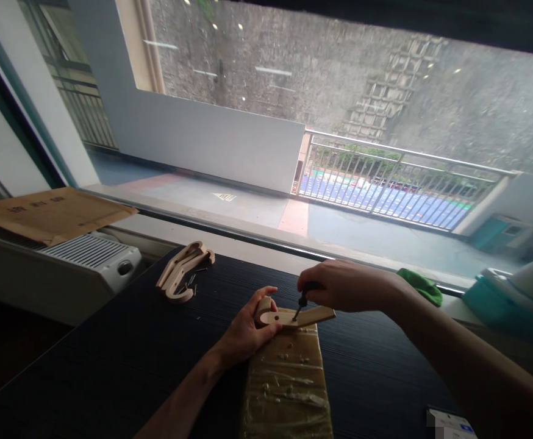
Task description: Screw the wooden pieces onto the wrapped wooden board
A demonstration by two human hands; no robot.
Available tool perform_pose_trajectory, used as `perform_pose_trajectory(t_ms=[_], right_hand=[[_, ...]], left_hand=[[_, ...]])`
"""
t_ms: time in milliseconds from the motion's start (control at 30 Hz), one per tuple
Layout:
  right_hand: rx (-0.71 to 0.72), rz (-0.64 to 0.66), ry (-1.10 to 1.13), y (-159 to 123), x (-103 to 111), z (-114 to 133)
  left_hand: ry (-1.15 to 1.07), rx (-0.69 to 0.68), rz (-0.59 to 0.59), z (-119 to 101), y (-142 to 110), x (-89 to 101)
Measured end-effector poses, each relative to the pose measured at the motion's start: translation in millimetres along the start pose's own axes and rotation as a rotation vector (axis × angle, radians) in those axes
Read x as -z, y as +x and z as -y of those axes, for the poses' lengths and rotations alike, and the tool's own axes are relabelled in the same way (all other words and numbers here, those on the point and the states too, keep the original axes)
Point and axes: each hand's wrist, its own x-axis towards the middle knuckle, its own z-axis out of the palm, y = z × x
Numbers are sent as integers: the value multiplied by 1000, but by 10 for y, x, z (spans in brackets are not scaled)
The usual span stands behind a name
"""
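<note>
My left hand point(248, 323) grips the curled end of a pale wooden hook point(286, 318), thumb in front and fingers around the back. The hook lies across the far end of a long block wrapped in clear tape point(289, 378). In my right hand point(335, 285) is a dark-handled screwdriver point(301, 302), tilted, its tip at a hole in the middle of the hook. Another hole shows nearer the curl. Whether a screw sits under the tip is too small to tell. More wooden hooks point(182, 271) lie to the left, with several loose screws point(190, 281) beside them.
Everything stands on a black table point(157, 347) by a window ledge. A brown paper envelope point(51, 213) rests on a white heater point(106, 250) at left. A green cloth point(419, 285) and a teal bin point(508, 302) are at right. A phone point(452, 425) lies at the bottom right.
</note>
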Motion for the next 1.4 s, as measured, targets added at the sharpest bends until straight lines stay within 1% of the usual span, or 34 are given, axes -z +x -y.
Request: perform_pose_trajectory(t_ms=[133, 300, 400, 533, 667, 833, 933, 1100, 1267, 1400], right_hand=[[1, 3, -16, 6, -32, 25], [-38, -25, 11, 12, -100, -21], [-48, -22, 1, 5, -77, -21], [-7, -6, -9, -1, -33, -4], [13, -31, -26, 25, -69, -11], [-29, -45, -10, 49, -118, -22], [-40, -42, -6, 32, -90, -10], [12, -35, -18, 12, -29, 19], [3, -44, 2, 67, -83, -1], [-35, -56, 31, 89, -116, -40]], left_hand=[[5, 1, -11, 7, 2, -8], [5, 4, -6, -15, 6, -12], [14, 2, -9, -24, 8, -10], [12, -3, -8, -3, 10, -7], [0, 7, -4, 22, 11, -5], [12, 5, -15, 10, 6, -5], [8, 11, -10, -3, 2, -1], [1, 10, -4, 0, 0, 4], [-10, 14, -3, 15, 1, -1], [-7, 21, 0, 2, -3, 3]])
